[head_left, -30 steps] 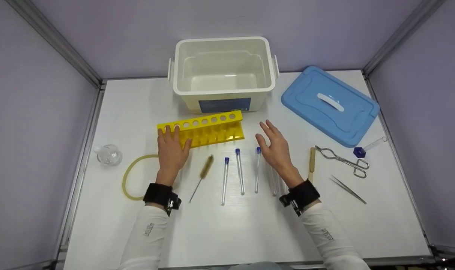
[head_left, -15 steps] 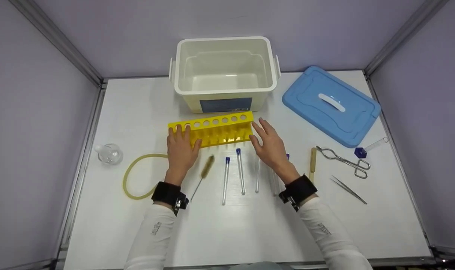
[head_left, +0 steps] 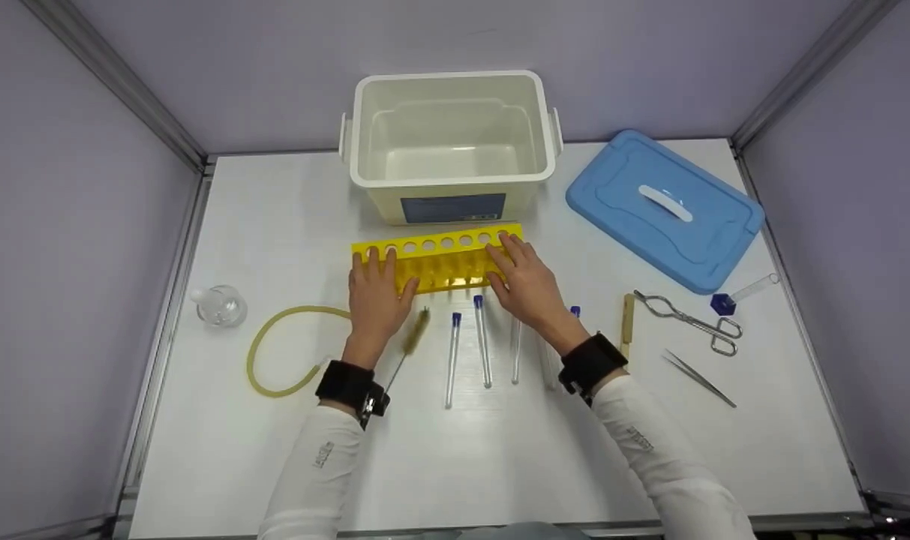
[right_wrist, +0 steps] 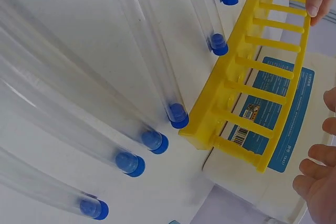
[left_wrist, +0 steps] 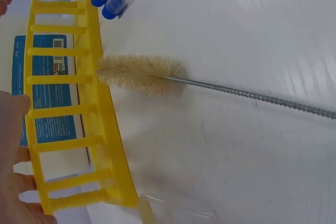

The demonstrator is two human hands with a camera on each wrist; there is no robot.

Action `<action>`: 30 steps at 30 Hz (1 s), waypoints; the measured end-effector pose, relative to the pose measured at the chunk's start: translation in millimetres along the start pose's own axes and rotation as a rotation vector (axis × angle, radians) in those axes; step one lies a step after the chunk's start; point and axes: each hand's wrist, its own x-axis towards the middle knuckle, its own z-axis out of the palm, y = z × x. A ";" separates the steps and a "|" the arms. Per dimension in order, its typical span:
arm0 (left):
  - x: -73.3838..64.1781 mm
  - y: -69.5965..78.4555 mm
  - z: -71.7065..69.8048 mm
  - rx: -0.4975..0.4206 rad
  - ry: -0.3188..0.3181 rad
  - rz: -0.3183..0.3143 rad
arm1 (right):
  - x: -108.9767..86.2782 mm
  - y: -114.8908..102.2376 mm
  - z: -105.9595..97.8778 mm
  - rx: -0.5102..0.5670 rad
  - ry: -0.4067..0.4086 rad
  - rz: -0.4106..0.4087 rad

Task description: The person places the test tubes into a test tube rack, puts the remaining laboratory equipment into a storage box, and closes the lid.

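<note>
A yellow test tube rack (head_left: 447,266) stands upright on the table in front of a white bin. My left hand (head_left: 379,300) holds its left end, thumb on the near side of the top bar and fingers over the far side, as the left wrist view shows. My right hand (head_left: 530,289) is at the rack's right end with relaxed fingers; in the right wrist view these fingers (right_wrist: 317,169) appear slightly apart from it. Several test tubes with blue caps (head_left: 452,360) lie in front. A bristle tube brush (left_wrist: 139,74) lies near my left hand.
The white bin (head_left: 455,184) stands open behind the rack; its blue lid (head_left: 665,214) lies to the right. Further right are metal tongs (head_left: 687,321), tweezers (head_left: 699,379), a wooden clamp (head_left: 627,319) and a blue-based cylinder (head_left: 725,302). Leftward are rubber tubing (head_left: 256,345) and glassware (head_left: 222,307).
The rack has slid to the right with my left hand on it. My right hand has moved left and forward to the rack's right end.
</note>
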 end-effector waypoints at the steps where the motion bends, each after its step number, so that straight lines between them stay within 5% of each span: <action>1: 0.5 1.2 0.0 0.000 -0.009 0.002 | 1.1 0.6 0.3 -0.008 -0.010 -0.006; 11: 3.8 13.4 2.4 0.011 -0.040 -0.009 | 12.7 6.1 7.8 -0.071 -0.049 -0.013; 24: 0.7 37.7 10.7 0.015 -0.048 0.008 | 15.5 27.3 10.6 -0.044 -0.126 0.183; 30: -1.5 41.9 8.1 -0.018 -0.047 0.020 | 11.6 36.9 14.2 -0.083 -0.129 0.188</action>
